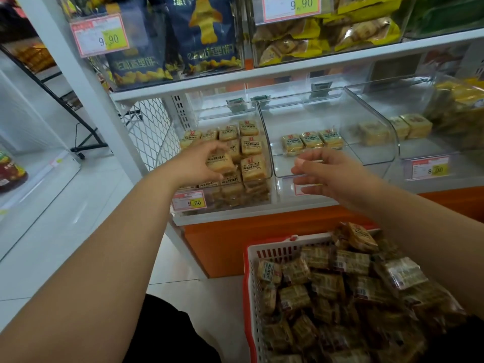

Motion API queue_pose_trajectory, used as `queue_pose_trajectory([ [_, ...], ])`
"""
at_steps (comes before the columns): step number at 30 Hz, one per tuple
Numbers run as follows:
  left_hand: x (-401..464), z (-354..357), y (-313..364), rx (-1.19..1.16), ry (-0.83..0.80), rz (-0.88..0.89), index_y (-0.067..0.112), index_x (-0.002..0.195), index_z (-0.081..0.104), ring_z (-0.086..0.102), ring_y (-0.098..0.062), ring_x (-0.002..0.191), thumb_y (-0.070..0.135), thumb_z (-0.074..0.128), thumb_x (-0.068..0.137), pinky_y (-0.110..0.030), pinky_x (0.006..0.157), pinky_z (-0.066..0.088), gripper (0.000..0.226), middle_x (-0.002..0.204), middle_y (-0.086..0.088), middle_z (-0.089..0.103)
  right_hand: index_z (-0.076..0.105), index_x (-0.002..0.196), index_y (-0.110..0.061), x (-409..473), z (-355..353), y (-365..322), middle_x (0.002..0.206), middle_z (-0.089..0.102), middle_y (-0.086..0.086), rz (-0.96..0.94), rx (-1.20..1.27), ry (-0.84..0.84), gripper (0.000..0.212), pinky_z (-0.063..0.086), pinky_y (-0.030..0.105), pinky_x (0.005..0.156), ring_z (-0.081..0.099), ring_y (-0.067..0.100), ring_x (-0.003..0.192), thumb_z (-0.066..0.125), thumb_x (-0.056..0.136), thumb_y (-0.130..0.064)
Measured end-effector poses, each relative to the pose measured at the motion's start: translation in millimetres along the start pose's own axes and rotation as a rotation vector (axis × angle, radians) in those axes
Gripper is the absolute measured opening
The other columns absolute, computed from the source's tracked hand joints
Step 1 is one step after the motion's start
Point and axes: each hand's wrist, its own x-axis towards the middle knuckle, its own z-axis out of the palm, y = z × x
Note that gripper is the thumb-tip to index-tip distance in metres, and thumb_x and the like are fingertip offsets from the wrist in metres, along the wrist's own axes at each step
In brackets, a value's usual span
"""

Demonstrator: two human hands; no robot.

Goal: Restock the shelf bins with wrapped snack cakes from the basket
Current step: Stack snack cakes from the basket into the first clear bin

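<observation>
My left hand (201, 163) grips a wrapped snack cake (220, 162) over the left clear bin (269, 163), which is stacked nearly full with several yellow cakes. My right hand (324, 171) hovers empty, fingers relaxed, in front of the middle clear bin (372, 153); that bin holds three cakes (311, 141) in a row at its back. The red and white basket (251, 284) at the lower right is heaped with several wrapped cakes (340, 292).
A third bin on the right (445, 148) holds a few square cakes. Price tags reading 8.00 (189, 203) hang on the bin fronts. The shelf above (262, 74) carries dark snack bags and yellow packets. An orange base (235, 242) runs under the bins.
</observation>
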Motion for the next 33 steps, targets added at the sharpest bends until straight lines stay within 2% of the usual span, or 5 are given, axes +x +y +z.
queue_pose_trajectory([
  [10, 28.1, 19.7, -11.5, -0.103, -0.185, -0.032, 0.036, 0.135, 0.057, 0.036, -0.019, 0.141, 0.023, 0.073, 0.089, -0.034, 0.112, 0.029, 0.051, 0.152, 0.005, 0.043, 0.060, 0.110, -0.020, 2.7, -8.4, 10.2, 0.104, 0.072, 0.007, 0.034, -0.029, 0.052, 0.030, 0.057, 0.029, 0.073, 0.072, 0.017, 0.093, 0.073, 0.085, -0.031],
  [17, 22.8, 28.5, -13.3, -0.168, -0.141, -0.012, 0.035, 0.137, 0.056, 0.037, -0.015, 0.139, 0.022, 0.067, 0.093, -0.027, 0.108, 0.026, 0.047, 0.151, 0.006, 0.044, 0.060, 0.110, -0.019, 4.8, -2.5, 11.8, 0.101, 0.073, 0.005, 0.033, -0.038, 0.054, 0.028, 0.056, 0.022, 0.065, 0.072, 0.015, 0.088, 0.073, 0.086, -0.027],
  [24, 15.8, 41.1, -12.7, -0.114, -0.101, 0.021, 0.034, 0.145, 0.044, 0.010, -0.019, 0.151, 0.026, 0.041, 0.106, -0.044, 0.123, 0.004, 0.040, 0.164, 0.003, 0.015, 0.060, 0.109, -0.020, -2.6, 4.0, 26.1, 0.106, 0.069, 0.002, 0.056, -0.200, 0.018, 0.027, 0.057, 0.026, 0.076, 0.070, 0.013, 0.092, 0.073, 0.086, -0.028],
  [26, 10.6, 45.7, -10.4, -0.078, -0.055, 0.026, 0.031, 0.148, 0.040, 0.004, -0.019, 0.152, 0.025, 0.040, 0.106, -0.037, 0.117, -0.003, 0.042, 0.165, 0.000, 0.009, 0.060, 0.108, -0.021, -8.3, 3.1, 28.7, 0.105, 0.069, 0.003, 0.053, -0.247, 0.011, 0.025, 0.057, 0.028, 0.079, 0.069, 0.014, 0.094, 0.073, 0.087, -0.027],
  [33, -16.3, 69.4, 9.6, 0.120, 0.099, -0.045, 0.026, 0.152, 0.031, 0.030, -0.032, 0.144, 0.035, 0.042, 0.104, -0.045, 0.115, 0.027, 0.050, 0.164, -0.002, 0.009, 0.061, 0.100, -0.025, -33.1, -10.9, 43.5, 0.098, 0.069, 0.000, 0.061, -0.408, 0.010, 0.016, 0.057, 0.032, 0.083, 0.068, 0.014, 0.092, 0.071, 0.089, -0.027],
])
